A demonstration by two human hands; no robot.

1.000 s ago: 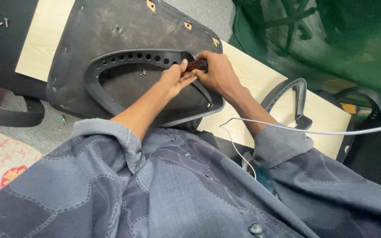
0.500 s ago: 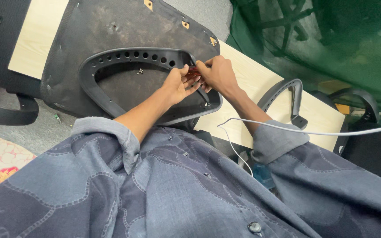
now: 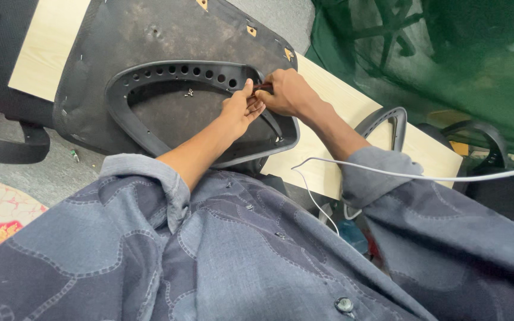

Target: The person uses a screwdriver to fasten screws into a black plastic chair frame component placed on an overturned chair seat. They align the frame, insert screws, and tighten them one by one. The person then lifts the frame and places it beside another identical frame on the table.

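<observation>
Hands had stayed together at the holed rim of the grey plastic frame (image 3: 150, 128) on the upturned chair seat (image 3: 150, 35), though the view had drawn closer since half a second before. The right hand (image 3: 290, 92) was clamped on a dark red tool handle (image 3: 263, 87), its long axis lying roughly level, pointing left toward the left hand (image 3: 242, 110), whose fingers pinched together at its tip. The seat lay on the pale wooden tabletop (image 3: 49, 41).
</observation>
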